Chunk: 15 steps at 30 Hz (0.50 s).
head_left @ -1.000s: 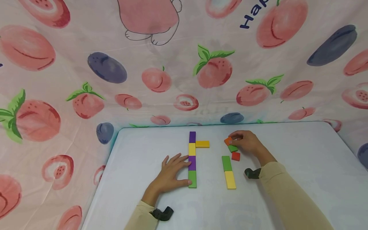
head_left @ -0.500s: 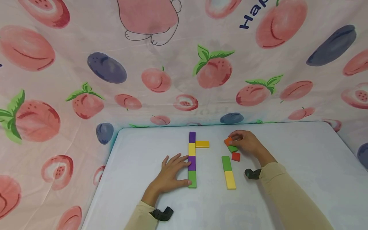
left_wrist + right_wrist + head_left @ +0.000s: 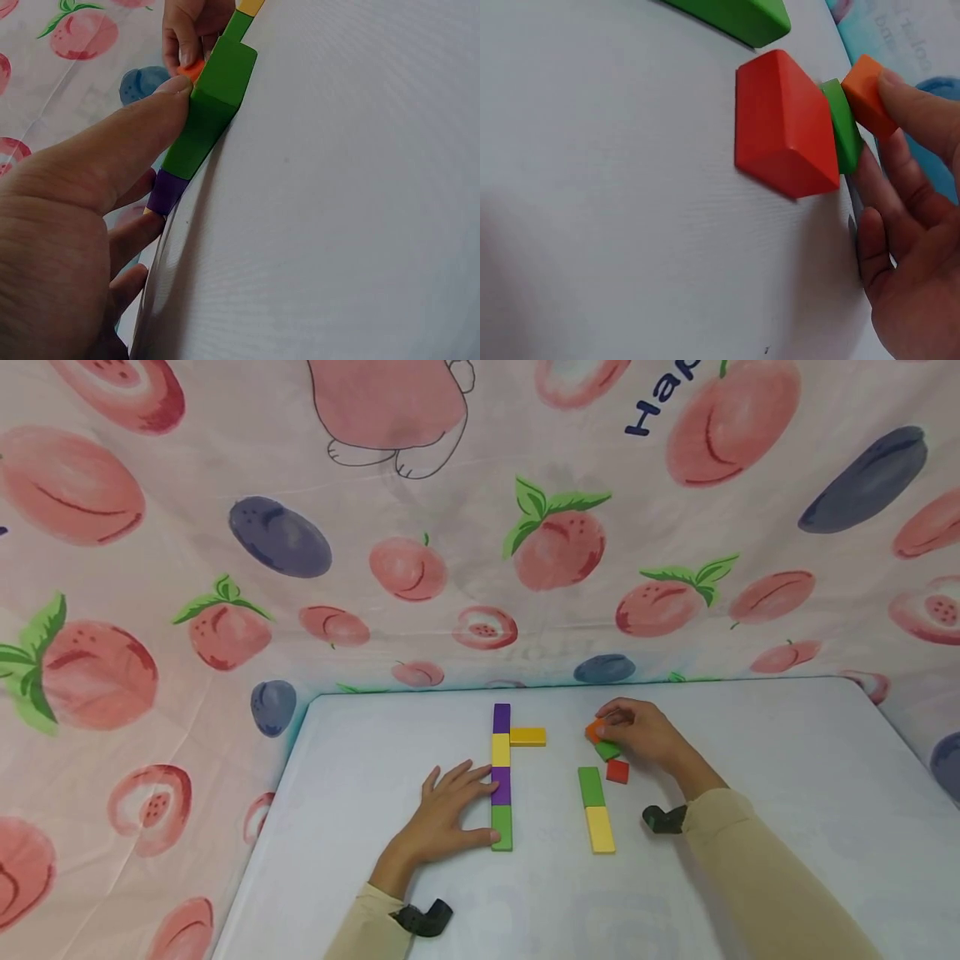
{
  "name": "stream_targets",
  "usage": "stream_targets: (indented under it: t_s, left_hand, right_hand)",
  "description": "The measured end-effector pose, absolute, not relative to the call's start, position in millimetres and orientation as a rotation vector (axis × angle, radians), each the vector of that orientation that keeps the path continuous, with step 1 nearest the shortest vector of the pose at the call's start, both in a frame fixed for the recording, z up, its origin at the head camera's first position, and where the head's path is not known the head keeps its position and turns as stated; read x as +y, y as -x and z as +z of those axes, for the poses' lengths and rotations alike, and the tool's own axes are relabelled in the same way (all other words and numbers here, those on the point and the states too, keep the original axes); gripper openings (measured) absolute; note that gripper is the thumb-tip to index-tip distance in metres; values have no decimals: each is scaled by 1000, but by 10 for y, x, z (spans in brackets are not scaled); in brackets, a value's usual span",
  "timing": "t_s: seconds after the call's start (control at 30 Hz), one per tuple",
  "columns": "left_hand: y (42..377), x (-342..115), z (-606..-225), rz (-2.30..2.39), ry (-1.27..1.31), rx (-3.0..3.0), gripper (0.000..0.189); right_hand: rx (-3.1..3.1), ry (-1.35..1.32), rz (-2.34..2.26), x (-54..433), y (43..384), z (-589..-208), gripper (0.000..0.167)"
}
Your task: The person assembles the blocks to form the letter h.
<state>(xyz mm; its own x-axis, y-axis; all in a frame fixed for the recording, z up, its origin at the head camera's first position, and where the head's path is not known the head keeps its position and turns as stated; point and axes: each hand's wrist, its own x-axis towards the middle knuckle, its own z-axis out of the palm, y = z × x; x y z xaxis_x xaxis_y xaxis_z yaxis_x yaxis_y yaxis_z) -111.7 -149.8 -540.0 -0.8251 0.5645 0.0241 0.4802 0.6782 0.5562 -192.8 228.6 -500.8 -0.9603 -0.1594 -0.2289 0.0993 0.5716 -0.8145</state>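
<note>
My left hand is spread beside a straight column of blocks, its thumb at the near green block and a fingertip at the purple block beyond it. Farther up the column come a yellow block and another purple block. My right hand pinches an orange block between thumb and fingers. Right by the orange block lies a small green block. A red block sits on the near side of that green one, as the right wrist view shows.
A yellow block juts sideways from the column. Between the hands, a green block and a yellow block lie end to end. The white tabletop ends at a fruit-print cloth behind it.
The red block has shifted slightly right and toward me, and my right forearm has moved a little the same way. My left hand stays in place at the column.
</note>
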Motion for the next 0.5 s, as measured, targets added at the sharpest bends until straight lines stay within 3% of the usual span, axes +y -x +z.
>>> stream_targets:
  t_s: [0.5]
  left_hand:
    - [1106,-1501,-5381,853,-851,2735,70]
  right_hand:
    - [2626,110,-1408,2154,1863,-5020,32]
